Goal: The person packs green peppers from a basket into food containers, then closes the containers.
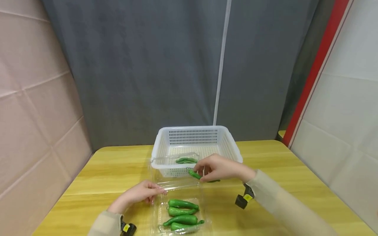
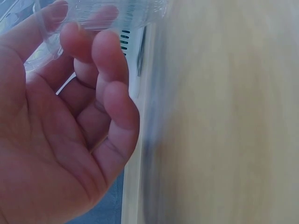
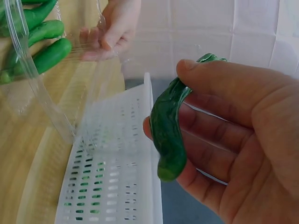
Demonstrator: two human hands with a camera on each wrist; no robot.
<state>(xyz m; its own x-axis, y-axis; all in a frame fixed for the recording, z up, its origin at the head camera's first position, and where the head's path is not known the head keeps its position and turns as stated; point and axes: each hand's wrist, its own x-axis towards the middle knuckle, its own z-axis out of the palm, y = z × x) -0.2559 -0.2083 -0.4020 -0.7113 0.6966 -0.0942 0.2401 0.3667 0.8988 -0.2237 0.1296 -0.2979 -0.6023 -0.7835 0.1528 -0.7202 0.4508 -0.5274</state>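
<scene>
My right hand pinches a green chili pepper between thumb and fingers, close to the front rim of a white plastic basket. In the right wrist view the pepper curves downward from the thumb, its wrinkled end at the top. With thumb and index finger, my left hand pinches the edge of a clear plastic clamshell box; its other fingers curl loosely. The box lies open, its lid raised toward the basket. Several green peppers lie side by side in its tray.
Inside the basket, a few green peppers lie near the front wall, seen partly through the clear lid. A yellow wood-grain table carries everything. Behind it hangs a grey curtain, with pale cloth walls at both sides.
</scene>
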